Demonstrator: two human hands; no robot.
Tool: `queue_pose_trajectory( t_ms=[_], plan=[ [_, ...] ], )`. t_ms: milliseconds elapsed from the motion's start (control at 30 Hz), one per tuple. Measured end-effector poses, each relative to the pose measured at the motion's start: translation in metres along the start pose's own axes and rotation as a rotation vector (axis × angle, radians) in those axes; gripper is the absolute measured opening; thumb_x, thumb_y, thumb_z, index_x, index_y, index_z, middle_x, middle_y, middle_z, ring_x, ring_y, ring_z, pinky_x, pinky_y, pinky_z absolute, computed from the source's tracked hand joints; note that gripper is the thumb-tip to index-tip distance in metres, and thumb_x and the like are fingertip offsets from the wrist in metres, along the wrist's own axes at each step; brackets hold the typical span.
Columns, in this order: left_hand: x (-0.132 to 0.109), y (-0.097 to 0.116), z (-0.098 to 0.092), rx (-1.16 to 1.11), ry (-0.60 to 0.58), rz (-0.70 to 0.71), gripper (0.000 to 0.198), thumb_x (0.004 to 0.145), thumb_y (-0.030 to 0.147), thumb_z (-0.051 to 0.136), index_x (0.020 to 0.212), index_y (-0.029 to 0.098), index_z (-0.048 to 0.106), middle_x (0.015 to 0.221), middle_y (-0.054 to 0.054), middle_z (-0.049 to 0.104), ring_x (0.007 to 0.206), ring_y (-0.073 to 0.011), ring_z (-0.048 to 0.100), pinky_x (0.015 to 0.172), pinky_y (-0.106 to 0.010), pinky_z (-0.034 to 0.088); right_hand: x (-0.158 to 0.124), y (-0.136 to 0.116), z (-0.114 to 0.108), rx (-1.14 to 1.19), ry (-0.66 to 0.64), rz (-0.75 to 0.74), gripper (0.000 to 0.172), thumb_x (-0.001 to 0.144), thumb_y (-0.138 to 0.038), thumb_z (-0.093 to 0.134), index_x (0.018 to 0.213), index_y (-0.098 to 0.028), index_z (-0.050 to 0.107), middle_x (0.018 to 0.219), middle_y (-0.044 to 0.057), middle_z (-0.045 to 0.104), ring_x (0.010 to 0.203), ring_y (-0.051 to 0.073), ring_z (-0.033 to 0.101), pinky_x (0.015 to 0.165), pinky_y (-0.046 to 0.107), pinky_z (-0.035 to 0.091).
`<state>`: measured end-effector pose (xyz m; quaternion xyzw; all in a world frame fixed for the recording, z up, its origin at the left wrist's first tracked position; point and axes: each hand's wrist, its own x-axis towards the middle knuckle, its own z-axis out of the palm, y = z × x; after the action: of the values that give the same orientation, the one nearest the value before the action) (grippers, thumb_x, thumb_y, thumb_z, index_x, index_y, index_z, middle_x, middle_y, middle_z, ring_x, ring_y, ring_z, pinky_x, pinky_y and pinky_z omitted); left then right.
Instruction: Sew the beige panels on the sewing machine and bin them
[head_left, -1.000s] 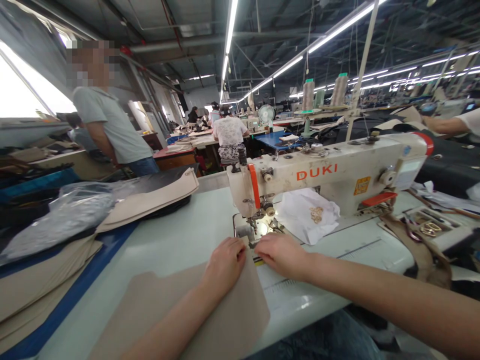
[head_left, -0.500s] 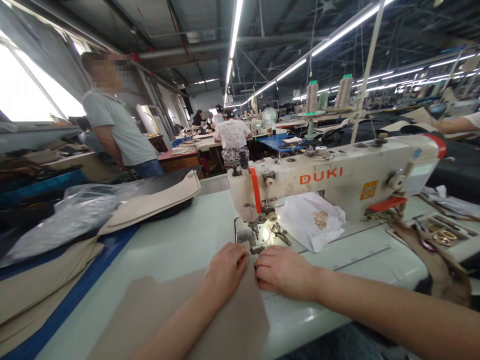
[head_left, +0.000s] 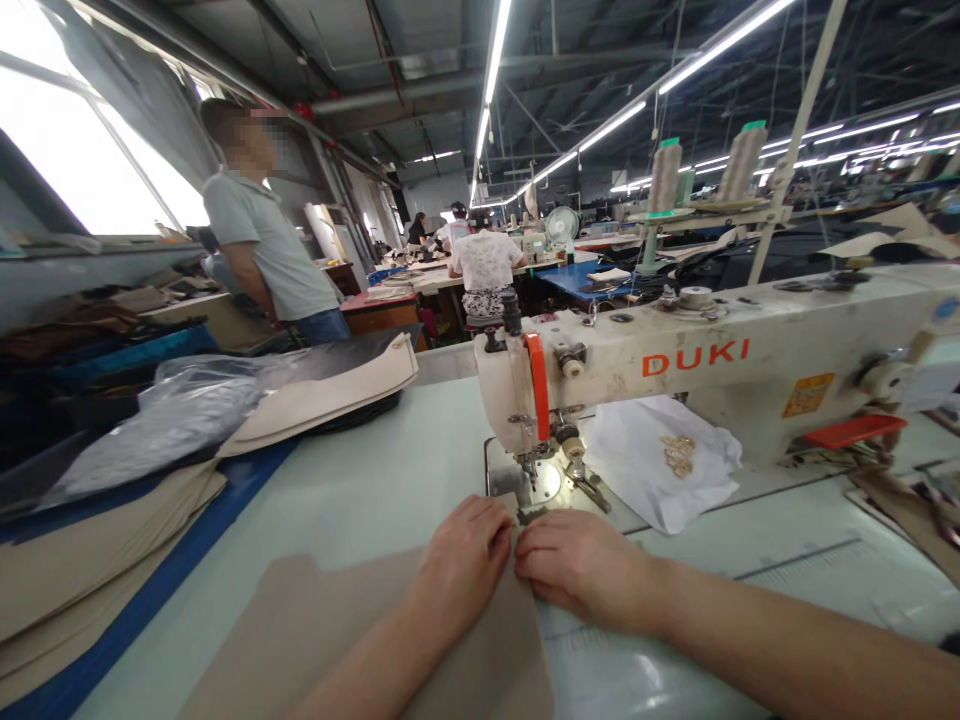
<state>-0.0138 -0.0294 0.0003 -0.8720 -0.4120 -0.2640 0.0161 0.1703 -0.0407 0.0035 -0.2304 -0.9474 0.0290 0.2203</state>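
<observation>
A large beige fabric panel [head_left: 322, 610] lies on the pale green sewing table, its narrow upper corner just in front of the needle area of a white sewing machine [head_left: 615, 345]. My left hand [head_left: 466, 550] rests on the panel with its fingers curled together, pinching near that corner. Close beside it, my right hand [head_left: 581, 565] has bent fingers closed at the panel's right edge; its fingertips are partly hidden. Both hands are just short of the metal needle plate [head_left: 551, 482], and the presser foot [head_left: 531, 468] stands above the plate.
White paper with gold-coloured metal pieces [head_left: 677, 455] lies under the machine arm. Stacked beige panels [head_left: 112, 570] and a clear plastic bag [head_left: 161, 410] are at left. Thread cones [head_left: 664, 178] stand behind the machine. One person [head_left: 274, 250] stands at left; another sits further back.
The view has shifted, so the machine appears closer and further right. My hands keep their hold on the panel near the needle plate, with little visible movement over the table.
</observation>
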Motion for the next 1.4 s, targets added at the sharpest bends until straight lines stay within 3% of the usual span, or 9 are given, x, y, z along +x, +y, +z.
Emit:
queue_pose_trajectory(
  t_ms=[233, 1133, 1400],
  plan=[
    [-0.0009, -0.0037, 0.0032, -0.015, 0.070, 0.068, 0.016, 0.085, 0.010, 0.046, 0.073, 0.019, 0.054, 0.074, -0.002, 0.063, 0.071, -0.0168, 0.056, 0.066, -0.029, 0.048, -0.0013, 0.0025, 0.0031, 0.081, 0.046, -0.009, 0.016, 0.086, -0.017, 0.049, 0.080, -0.015, 0.064, 0.083, 0.007, 0.068, 0.083, 0.017, 0.060, 0.084, 0.028, 0.046],
    [0.0017, -0.0048, 0.0026, 0.002, -0.011, 0.076, 0.016, 0.087, 0.011, 0.046, 0.076, 0.018, 0.055, 0.077, -0.002, 0.062, 0.074, -0.0174, 0.056, 0.070, -0.031, 0.048, -0.0010, 0.0038, 0.0033, 0.083, 0.039, 0.019, 0.013, 0.084, -0.016, 0.052, 0.076, -0.016, 0.062, 0.082, 0.006, 0.067, 0.081, 0.017, 0.059, 0.081, 0.028, 0.046],
    [0.0013, -0.0055, 0.0032, 0.002, 0.018, 0.099, 0.017, 0.088, 0.012, 0.046, 0.076, 0.018, 0.055, 0.078, -0.002, 0.063, 0.075, -0.0165, 0.057, 0.070, -0.030, 0.049, -0.0014, 0.0011, 0.0014, 0.078, 0.029, 0.022, 0.014, 0.085, -0.017, 0.051, 0.077, -0.015, 0.063, 0.082, 0.007, 0.067, 0.081, 0.018, 0.059, 0.080, 0.028, 0.045]
  ],
)
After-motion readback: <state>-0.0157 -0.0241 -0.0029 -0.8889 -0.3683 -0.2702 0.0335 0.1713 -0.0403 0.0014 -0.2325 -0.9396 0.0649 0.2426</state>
